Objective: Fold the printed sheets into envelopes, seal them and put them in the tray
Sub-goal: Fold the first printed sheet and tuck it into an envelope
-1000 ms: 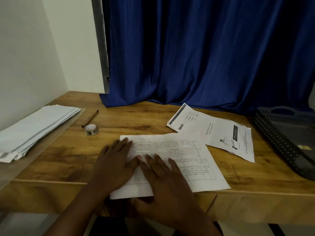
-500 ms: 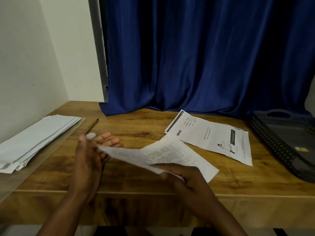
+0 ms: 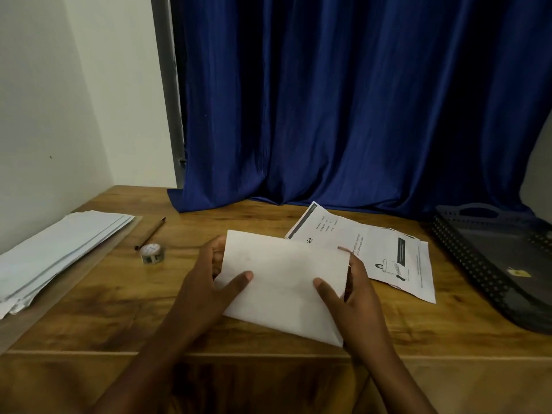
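A printed sheet, folded over so its blank white back faces me, is held up at the middle of the wooden desk. My left hand grips its left edge with the thumb on top. My right hand grips its right edge the same way. Behind it, more printed sheets lie flat on the desk. A stack of white envelopes rests at the far left. The dark perforated tray sits at the right edge.
A small roll of tape and a pencil lie left of centre. A blue curtain hangs at the back of the desk. A white wall bounds the left side.
The sheet was pressed flat on the desk, then lifted by both hands. It is now folded over with the blank side up, held by both edges.
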A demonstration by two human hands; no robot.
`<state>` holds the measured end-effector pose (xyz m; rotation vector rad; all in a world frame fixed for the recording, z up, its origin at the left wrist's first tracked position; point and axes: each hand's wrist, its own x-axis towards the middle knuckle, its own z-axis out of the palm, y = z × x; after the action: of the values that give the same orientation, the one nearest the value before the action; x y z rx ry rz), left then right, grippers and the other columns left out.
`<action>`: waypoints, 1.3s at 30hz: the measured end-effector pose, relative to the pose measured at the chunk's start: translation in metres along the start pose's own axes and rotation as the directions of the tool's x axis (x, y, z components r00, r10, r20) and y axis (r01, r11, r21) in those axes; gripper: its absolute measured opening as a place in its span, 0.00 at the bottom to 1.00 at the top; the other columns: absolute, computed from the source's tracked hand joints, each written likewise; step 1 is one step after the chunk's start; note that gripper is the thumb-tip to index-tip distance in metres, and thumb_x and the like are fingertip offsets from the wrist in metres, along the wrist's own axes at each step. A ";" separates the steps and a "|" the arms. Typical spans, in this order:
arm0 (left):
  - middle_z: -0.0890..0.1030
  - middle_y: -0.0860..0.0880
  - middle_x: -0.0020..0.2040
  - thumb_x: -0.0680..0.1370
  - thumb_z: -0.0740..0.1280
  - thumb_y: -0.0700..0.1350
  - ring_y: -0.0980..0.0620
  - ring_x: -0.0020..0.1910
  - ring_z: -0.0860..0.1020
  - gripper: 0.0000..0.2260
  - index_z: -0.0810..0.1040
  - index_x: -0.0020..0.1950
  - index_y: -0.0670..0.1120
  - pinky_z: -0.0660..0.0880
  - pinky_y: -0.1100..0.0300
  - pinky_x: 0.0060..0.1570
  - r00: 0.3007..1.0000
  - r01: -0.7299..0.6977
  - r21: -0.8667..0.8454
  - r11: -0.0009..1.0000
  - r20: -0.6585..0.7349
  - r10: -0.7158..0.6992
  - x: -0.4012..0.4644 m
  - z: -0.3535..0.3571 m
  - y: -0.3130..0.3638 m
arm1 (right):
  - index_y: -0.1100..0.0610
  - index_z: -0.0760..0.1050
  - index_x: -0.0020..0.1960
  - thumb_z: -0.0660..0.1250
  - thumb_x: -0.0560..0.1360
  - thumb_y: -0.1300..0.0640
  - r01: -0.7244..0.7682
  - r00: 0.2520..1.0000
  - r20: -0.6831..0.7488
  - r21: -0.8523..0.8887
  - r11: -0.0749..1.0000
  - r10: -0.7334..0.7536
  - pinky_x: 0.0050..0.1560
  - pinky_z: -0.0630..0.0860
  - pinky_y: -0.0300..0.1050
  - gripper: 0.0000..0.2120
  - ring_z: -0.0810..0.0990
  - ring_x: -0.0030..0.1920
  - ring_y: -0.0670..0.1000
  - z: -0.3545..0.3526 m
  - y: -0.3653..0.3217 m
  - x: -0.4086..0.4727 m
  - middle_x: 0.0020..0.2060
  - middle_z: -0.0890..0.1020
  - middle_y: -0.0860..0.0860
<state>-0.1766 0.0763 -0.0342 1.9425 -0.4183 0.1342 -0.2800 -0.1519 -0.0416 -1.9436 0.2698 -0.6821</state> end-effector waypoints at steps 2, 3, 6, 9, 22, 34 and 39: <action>0.70 0.58 0.72 0.70 0.71 0.64 0.62 0.64 0.72 0.41 0.55 0.79 0.59 0.72 0.64 0.59 0.999 -0.037 0.046 0.998 0.021 0.036 -0.001 0.002 -0.003 | 0.29 0.51 0.74 0.71 0.73 0.40 -0.035 0.999 -0.017 -0.113 0.993 0.034 0.67 0.74 0.50 0.38 0.70 0.70 0.43 0.003 0.005 0.000 0.72 0.69 0.36; 0.65 0.57 0.76 0.72 0.69 0.65 0.62 0.67 0.69 0.42 0.52 0.80 0.59 0.70 0.63 0.62 0.998 -0.061 0.091 0.994 0.038 0.058 -0.002 0.002 -0.004 | 0.31 0.48 0.76 0.71 0.74 0.40 -0.040 0.999 -0.028 -0.165 0.985 0.035 0.70 0.71 0.52 0.41 0.66 0.73 0.46 0.004 0.006 0.001 0.76 0.65 0.40; 0.50 0.58 0.82 0.75 0.60 0.69 0.60 0.78 0.51 0.41 0.45 0.82 0.59 0.57 0.53 0.76 0.978 -0.187 0.299 0.936 0.142 0.150 -0.010 0.004 -0.010 | 0.37 0.45 0.79 0.69 0.76 0.43 0.007 0.999 -0.033 -0.319 0.948 -0.018 0.75 0.65 0.55 0.42 0.58 0.78 0.48 0.009 0.011 0.001 0.80 0.57 0.44; 0.36 0.59 0.81 0.78 0.46 0.72 0.58 0.79 0.34 0.35 0.42 0.82 0.60 0.42 0.50 0.78 0.909 -0.393 0.525 0.755 0.342 0.236 -0.014 0.005 -0.009 | 0.41 0.54 0.79 0.66 0.78 0.43 0.087 0.995 -0.005 -0.472 0.877 -0.101 0.77 0.62 0.58 0.34 0.52 0.81 0.51 0.012 0.013 -0.002 0.82 0.52 0.46; 0.38 0.57 0.81 0.82 0.41 0.64 0.56 0.79 0.34 0.27 0.39 0.80 0.62 0.35 0.50 0.77 0.832 -0.500 0.682 0.534 0.550 0.076 -0.011 0.014 -0.015 | 0.47 0.52 0.81 0.45 0.83 0.39 0.388 0.890 0.448 -0.654 0.650 -0.080 0.80 0.41 0.58 0.29 0.42 0.81 0.52 0.069 -0.025 -0.007 0.82 0.49 0.50; 0.35 0.57 0.81 0.81 0.43 0.66 0.55 0.78 0.32 0.30 0.33 0.79 0.62 0.33 0.51 0.76 0.832 -0.517 0.689 0.508 0.543 0.111 -0.008 0.014 -0.021 | 0.47 0.41 0.82 0.31 0.65 0.17 0.339 0.870 0.490 -0.680 0.650 0.059 0.76 0.36 0.54 0.53 0.39 0.81 0.48 0.040 0.007 -0.002 0.82 0.43 0.45; 0.36 0.58 0.81 0.75 0.35 0.71 0.57 0.79 0.33 0.34 0.35 0.80 0.62 0.34 0.51 0.77 0.842 -0.484 0.683 0.547 0.534 0.079 -0.010 0.014 -0.016 | 0.46 0.40 0.82 0.34 0.66 0.17 0.313 0.893 0.444 -0.735 0.602 0.078 0.76 0.35 0.53 0.52 0.39 0.81 0.48 0.020 0.013 -0.003 0.81 0.42 0.44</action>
<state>-0.1817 0.0713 -0.0562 2.8112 -1.1702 0.0940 -0.2693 -0.1410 -0.0606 -2.9524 0.1632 -0.1534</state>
